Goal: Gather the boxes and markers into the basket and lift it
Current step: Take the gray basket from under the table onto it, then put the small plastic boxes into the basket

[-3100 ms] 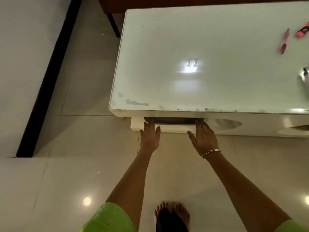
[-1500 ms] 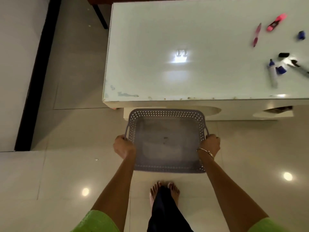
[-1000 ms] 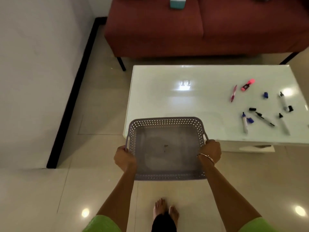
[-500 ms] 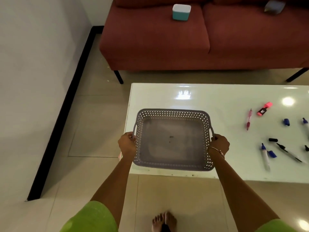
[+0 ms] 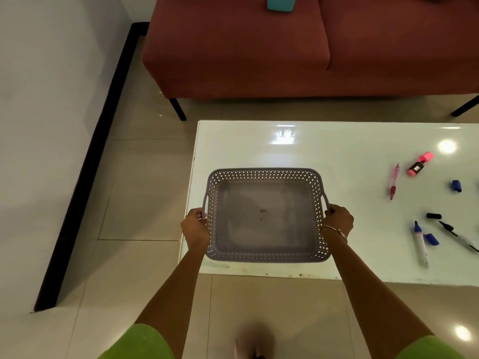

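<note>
A grey perforated basket [image 5: 264,174] is at the left end of the white table [image 5: 337,151], with nothing inside it. My left hand [image 5: 195,228] grips its left handle and my right hand [image 5: 338,221] grips its right handle. Markers lie on the table to the right: a pink pen [image 5: 394,180], a pink highlighter [image 5: 420,164], a white marker with a blue tip [image 5: 420,243], a black marker [image 5: 457,235], and loose blue [image 5: 456,185] and black [image 5: 433,216] caps. A teal box [image 5: 281,2] sits on the red sofa [image 5: 233,47] beyond the table.
The sofa runs along the far side of the table with a strip of tiled floor between them. A white wall with a black skirting [image 5: 85,164] stands at the left. My foot [image 5: 252,344] is on the tiles below the table's near edge.
Both hands pulled the basket out from under the table, raised it and carried it forward over the table's left end. The view rose to show the sofa.
</note>
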`<state>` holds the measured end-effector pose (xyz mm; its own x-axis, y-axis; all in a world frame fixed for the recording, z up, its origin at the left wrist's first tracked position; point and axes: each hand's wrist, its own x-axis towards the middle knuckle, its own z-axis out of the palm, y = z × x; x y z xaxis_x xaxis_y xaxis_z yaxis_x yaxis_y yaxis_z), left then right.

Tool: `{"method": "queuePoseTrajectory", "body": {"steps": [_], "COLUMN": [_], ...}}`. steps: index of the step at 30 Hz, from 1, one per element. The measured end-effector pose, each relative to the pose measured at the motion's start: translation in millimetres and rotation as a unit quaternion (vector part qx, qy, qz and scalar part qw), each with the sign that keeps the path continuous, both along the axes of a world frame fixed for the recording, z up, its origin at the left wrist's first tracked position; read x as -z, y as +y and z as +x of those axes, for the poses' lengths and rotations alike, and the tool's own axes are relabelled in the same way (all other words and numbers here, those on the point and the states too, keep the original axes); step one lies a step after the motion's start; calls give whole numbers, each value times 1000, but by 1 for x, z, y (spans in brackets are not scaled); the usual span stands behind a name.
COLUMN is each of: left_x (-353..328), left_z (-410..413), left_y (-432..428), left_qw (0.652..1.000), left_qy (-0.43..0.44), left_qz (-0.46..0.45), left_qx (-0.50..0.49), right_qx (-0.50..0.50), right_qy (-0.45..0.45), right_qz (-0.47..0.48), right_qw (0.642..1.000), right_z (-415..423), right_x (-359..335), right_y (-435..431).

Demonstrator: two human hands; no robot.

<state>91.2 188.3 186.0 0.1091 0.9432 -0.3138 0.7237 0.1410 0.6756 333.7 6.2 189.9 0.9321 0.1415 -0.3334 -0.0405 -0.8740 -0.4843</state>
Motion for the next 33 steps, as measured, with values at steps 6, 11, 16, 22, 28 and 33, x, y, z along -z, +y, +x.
{"method": "queuePoseTrajectory", "body": {"steps": [6,11,16,22,28,33], "left_x": [-6,-38,-65,-86,-116,-141], "left_z": [-2,-6,-21,-66,-104,-121], "left_y": [-8,-14,6,90,204,295], "left_qw": [988,908,874,853,862,843], "left_qy": [112,244,249,288,293,295], "left_qz": [-2,141,194,210,198,205], "left_qx": [104,309,370,381,363,401], "right_qx": [-59,-354,-484,-529,-479,-414], "right_qy": [-48,-147,-156,-152,-152,-139], "right_qz": [-38,-78,-73,-30,-28,-39], "right_qw": [996,920,858,834,864,899], "right_z": [-18,-69,-112,-160,-218,-248], "right_x": [-2,-30,-61,-77,-93,-106], "right_y": [1,19,78,177,291,368]}}
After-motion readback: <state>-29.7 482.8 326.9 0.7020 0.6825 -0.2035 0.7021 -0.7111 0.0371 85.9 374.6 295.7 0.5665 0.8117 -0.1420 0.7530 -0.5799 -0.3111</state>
